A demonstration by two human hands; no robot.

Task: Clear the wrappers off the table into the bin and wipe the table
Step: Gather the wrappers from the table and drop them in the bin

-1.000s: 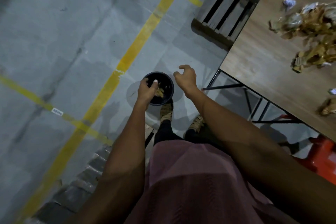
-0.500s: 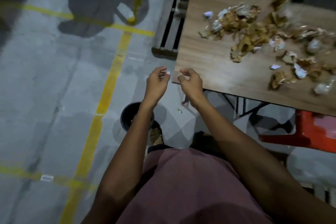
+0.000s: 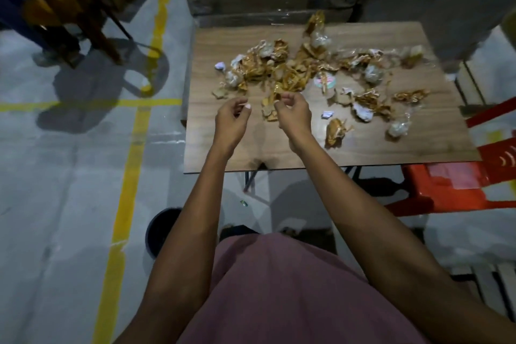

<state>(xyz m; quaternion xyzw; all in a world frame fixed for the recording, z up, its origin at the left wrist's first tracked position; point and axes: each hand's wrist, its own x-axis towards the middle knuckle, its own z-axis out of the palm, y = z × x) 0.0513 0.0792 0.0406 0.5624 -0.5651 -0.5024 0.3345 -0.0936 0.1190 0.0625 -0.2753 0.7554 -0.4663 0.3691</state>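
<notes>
The worktop (image 3: 418, 148) carries a wide scatter of wrappers (image 3: 279, 70), gold, brown and clear, thickest toward its far middle and thinning to loose pieces on the right. The bin (image 3: 159, 232) stands on the floor at the person's left, below the near worktop edge and largely hidden behind the left forearm, well apart from the pile.

The main risk, as I judge it, lies in that gap: light crumpled wrappers carried from worktop to bin can slip from a loose handful and land on the floor, where a small scrap (image 3: 244, 203) already lies. Grabbing too much at once would cause it; so would a blind drop, since the arm covers the bin's mouth. The clear wrappers (image 3: 399, 127) near the right edge could also be brushed off by a sweeping arm.

The left hand (image 3: 231, 123) hovers above the near worktop, fingers loosely curled, its grip released and holding nothing. The right hand (image 3: 293, 114) hangs just beside it with fingertips drawn together over a small brown wrapper (image 3: 269, 112); whether that grip has closed on the piece or only touches it, I cannot tell.
</notes>
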